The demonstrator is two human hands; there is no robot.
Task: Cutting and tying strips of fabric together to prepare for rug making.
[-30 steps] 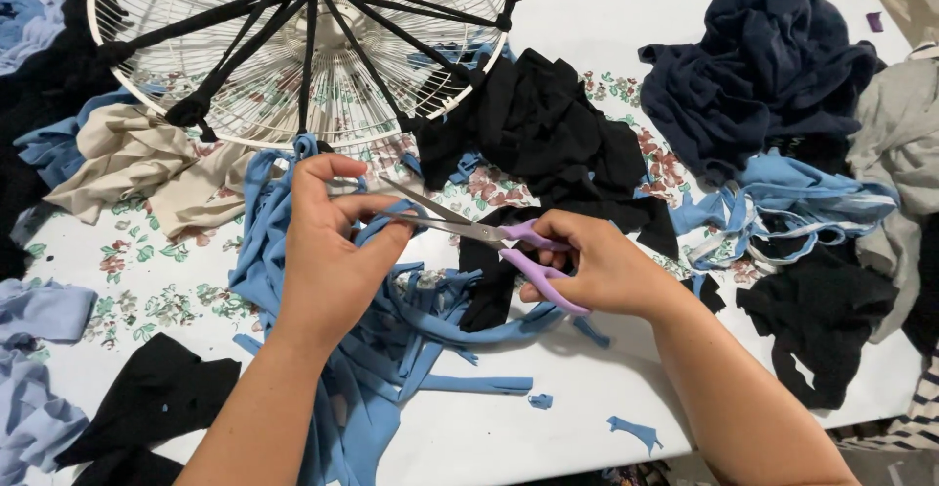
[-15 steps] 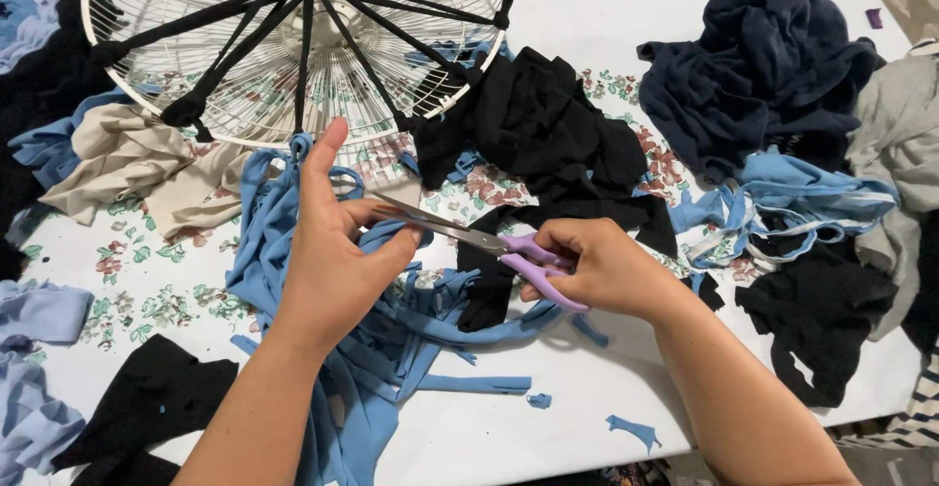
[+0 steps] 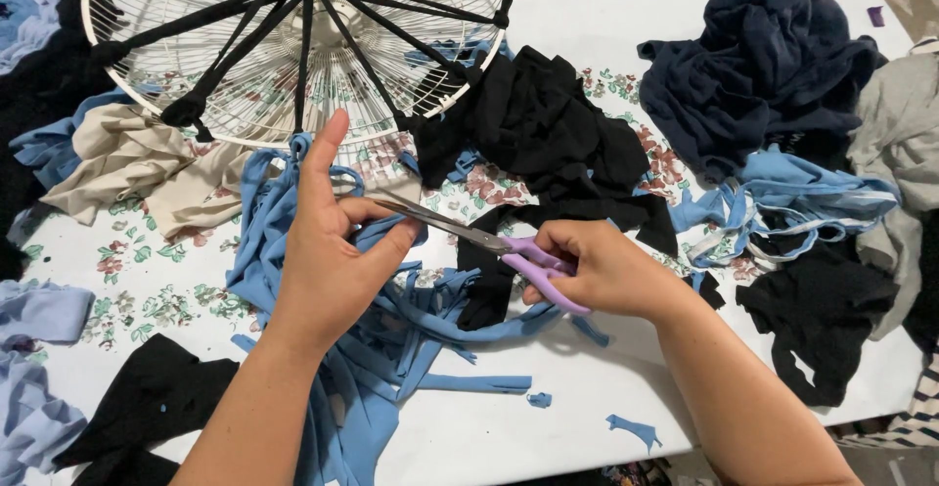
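Left fingers: the left hand (image 3: 328,251) is half curled, thumb and forefinger pinching a fold of the blue fabric strips (image 3: 391,349); the forefinger points up toward the far edge of the bench (image 3: 587,437).
Right fingers: the right hand (image 3: 606,271) is closed through the purple loops of the scissors (image 3: 489,242), gripping them firmly.
Key relation: the scissors' long axis runs from the right hand leftward and slightly away, blade tips reaching the fabric at the left thumb; how far the blades gape I cannot tell.
Nearer hand: the left hand is on the strips, the right stands off by the length of the blades.
Blue strips: one loose heap near the middle of the bench, trailing to the near edge under the left forearm.
Counts: one pair of scissors; one white wire fan guard (image 3: 293,46) with black strips tied across it, at the far left corner; two small blue offcuts (image 3: 631,430) by the near edge.
Further out: black fabric (image 3: 548,144) mid-bench, a dark navy pile (image 3: 763,66) at the far right, beige cloth (image 3: 127,163) at the left.
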